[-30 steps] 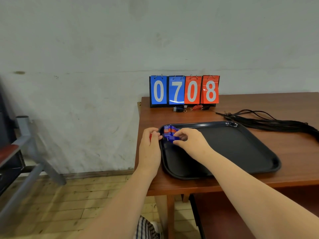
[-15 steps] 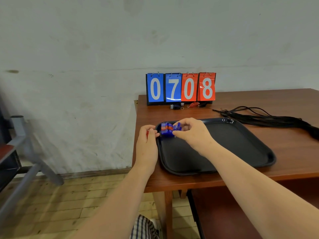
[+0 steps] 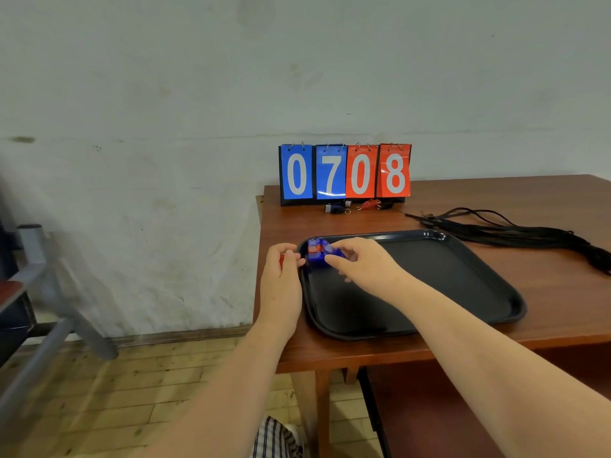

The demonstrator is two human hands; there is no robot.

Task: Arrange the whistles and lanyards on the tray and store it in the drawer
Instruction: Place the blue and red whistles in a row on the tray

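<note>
1. Placing whistles: right hand (image 3: 367, 262) has shifted slightly forward since a second ago, pinching a blue whistle (image 3: 330, 251) at the cluster (image 3: 315, 249) in the tray's (image 3: 479, 282) far-left corner.
2. Left hand (image 3: 281, 279) stays closed on a red whistle (image 3: 282, 259) beside the rim.
3. Two whistles (image 3: 337, 209) and lanyards (image 3: 515, 234) still on the table (image 3: 562, 200); drawer step pending.

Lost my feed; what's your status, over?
Left hand shut on red whistle. Right hand placing blue whistle among whistles in tray corner. Lanyards untouched. Nothing blocking.
</note>
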